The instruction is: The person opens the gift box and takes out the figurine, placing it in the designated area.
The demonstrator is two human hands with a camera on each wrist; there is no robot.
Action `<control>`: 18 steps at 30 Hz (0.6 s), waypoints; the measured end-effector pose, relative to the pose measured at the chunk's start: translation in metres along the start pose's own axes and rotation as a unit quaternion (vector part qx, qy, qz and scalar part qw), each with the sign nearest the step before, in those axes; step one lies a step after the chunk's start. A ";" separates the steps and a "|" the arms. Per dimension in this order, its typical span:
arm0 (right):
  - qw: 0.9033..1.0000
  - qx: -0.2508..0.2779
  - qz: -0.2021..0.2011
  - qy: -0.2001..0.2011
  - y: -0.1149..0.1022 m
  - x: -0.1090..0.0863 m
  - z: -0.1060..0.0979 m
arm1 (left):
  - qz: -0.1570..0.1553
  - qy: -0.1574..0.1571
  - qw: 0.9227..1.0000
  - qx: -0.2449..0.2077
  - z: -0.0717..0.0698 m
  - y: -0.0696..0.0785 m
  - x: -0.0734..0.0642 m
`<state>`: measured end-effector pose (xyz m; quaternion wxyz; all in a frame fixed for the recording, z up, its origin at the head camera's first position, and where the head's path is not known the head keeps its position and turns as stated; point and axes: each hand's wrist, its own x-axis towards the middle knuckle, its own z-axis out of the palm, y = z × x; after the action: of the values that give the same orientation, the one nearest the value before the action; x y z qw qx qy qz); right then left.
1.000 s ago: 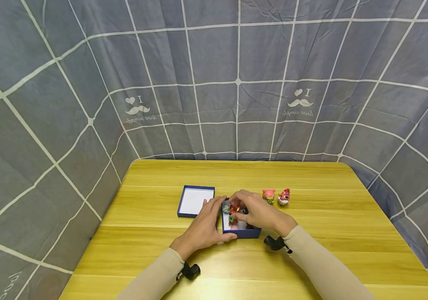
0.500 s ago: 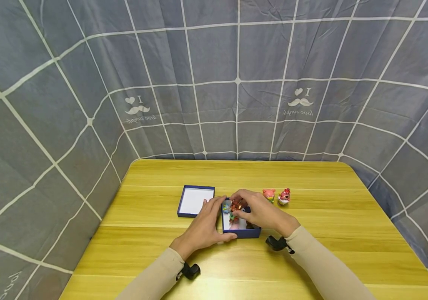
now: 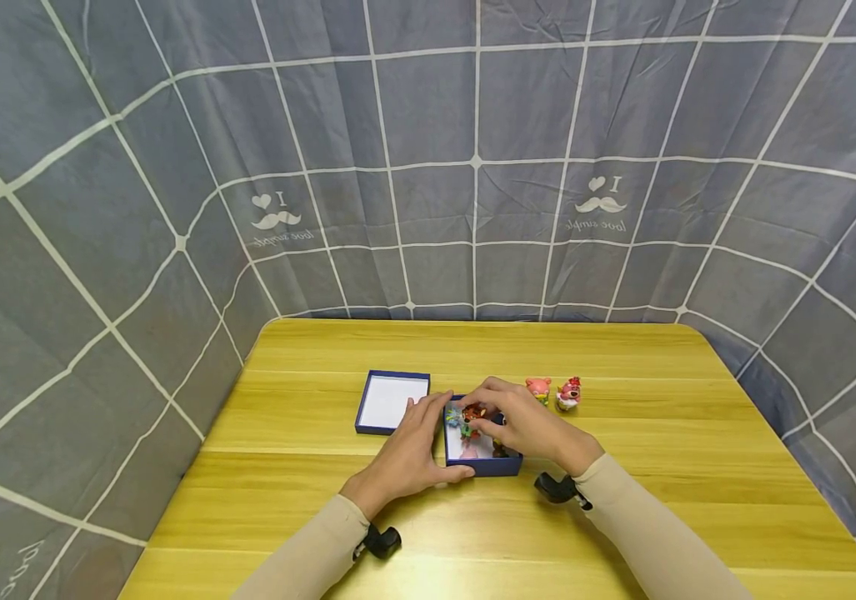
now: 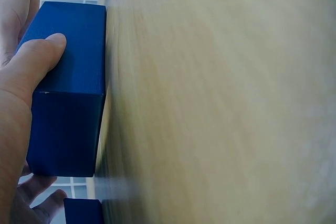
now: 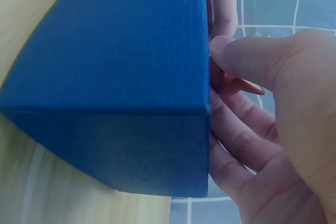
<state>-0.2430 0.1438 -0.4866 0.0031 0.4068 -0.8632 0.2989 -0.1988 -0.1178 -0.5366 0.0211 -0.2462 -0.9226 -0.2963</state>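
A blue open box (image 3: 483,468) stands on the table, with several small figurines inside. My left hand (image 3: 414,450) grips it from the left, thumb on the front wall (image 4: 68,69) and fingers along the left side. Over the box, my right hand (image 3: 527,423) pinches an orange-brown figurine (image 3: 474,412) between thumb and fingers. An orange tip of that figurine (image 5: 242,84) pokes out by the thumb in the right wrist view. Inside the box, a light-blue figurine (image 3: 453,416) lies at the far left and a pink one (image 3: 468,452) near the front. My right hand hides part of the contents.
The blue lid (image 3: 362,408), its white inside facing up, lies left of the box. Two figurines stand beyond my right hand: a pink pig-like one (image 3: 538,388) and a pink-and-white one with a red top (image 3: 568,393). A grey checked curtain (image 3: 428,208) surrounds the table.
My right hand has shifted slightly to the right, and the orange-brown figurine has moved a little and shows more clearly. The left hand and box have stayed in place.
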 end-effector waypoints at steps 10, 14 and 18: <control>1.000 -0.003 -0.002 0.010 -0.001 -0.004 0.000 | 0.000 -0.002 1.000 -0.006 0.001 0.000 -0.001; 1.000 0.002 -0.003 0.018 -0.001 -0.007 0.001 | 0.000 -0.004 1.000 -0.001 0.001 -0.001 0.000; 1.000 0.004 0.000 0.029 -0.001 -0.009 0.001 | 0.000 -0.003 1.000 0.001 0.001 -0.001 0.000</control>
<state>-0.2356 0.1493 -0.4891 0.0267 0.3980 -0.8615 0.3142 -0.1994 -0.1180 -0.5379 0.0183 -0.2472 -0.9229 -0.2946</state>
